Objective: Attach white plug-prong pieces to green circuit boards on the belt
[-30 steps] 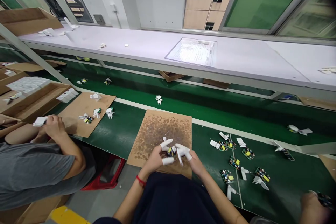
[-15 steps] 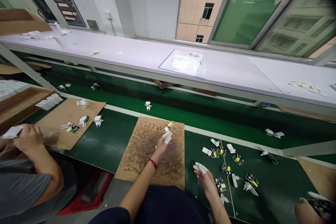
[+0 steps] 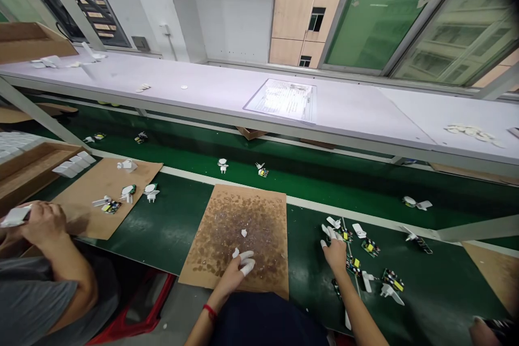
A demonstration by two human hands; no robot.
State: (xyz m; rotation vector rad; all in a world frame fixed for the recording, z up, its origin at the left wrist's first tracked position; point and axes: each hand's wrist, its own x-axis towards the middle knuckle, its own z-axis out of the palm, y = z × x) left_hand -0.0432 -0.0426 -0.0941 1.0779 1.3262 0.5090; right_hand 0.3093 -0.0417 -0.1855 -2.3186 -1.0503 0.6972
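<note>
My left hand (image 3: pixel 238 269) is low over a stained cardboard sheet (image 3: pixel 203 248), white covers on its fingertips. Its fingers are apart and I see no board in them. Just beyond lies a small white scrap (image 3: pixel 244 232). My right hand (image 3: pixel 335 251), also with white fingertip covers, reaches over the group of parts on the right, fingers spread. Beside its fingertips is a circuit board (image 3: pixel 347 234) with a yellow component; what lies under the fingers is hidden. Nearer the wrist is another circuit board (image 3: pixel 354 265). A circuit board with white plug parts (image 3: pixel 263 171) lies on the green belt.
More circuit boards with white parts (image 3: pixel 392 281) lie on the right. At left, a co-worker's hand (image 3: pixel 44 224) holds a white case near a cardboard sheet (image 3: pixel 97 227). Another person's hand (image 3: pixel 484 332) shows at lower right. A shelf (image 3: pixel 194 78) spans above the belt (image 3: pixel 182 159).
My left hand let go of the board, which now lies on the belt, and drew back toward me. My right hand moved forward and right onto the group of boards.
</note>
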